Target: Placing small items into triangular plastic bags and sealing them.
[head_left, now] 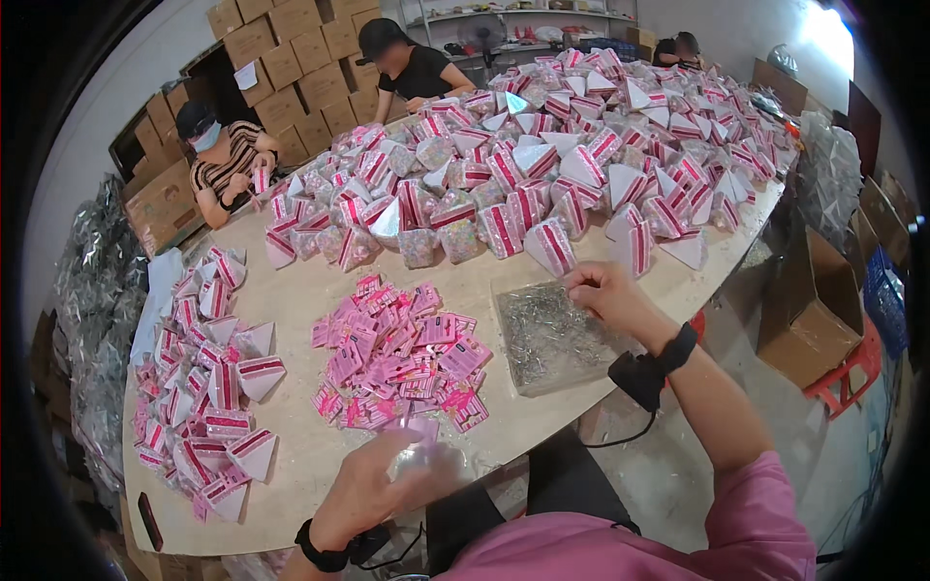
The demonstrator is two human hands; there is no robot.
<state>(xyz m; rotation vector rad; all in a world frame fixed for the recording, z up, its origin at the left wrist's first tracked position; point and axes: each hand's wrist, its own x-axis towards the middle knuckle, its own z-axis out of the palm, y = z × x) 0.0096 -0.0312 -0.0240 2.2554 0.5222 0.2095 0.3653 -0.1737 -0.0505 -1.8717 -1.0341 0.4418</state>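
Low at the table's near edge, my left hand (383,479) is closed round a clear, shiny packet with a pink top (418,438); motion smears it, so its contents cannot be made out. Just beyond lies a heap of small pink printed cards (397,349). My right hand (605,292) hovers over the far right corner of a shallow clear box (552,387) full of thin silvery metal pieces (547,329). Its thumb and fingertips are pinched together, and anything between them is too small to tell.
A large mound of bagged cake-slice-shaped items (523,174) covers the table's far side. More bagged wedges (218,387) lie at the left, near a dark phone-like object (150,523). Three people sit around the table. An opened carton (814,310) and red stool (852,373) stand right.
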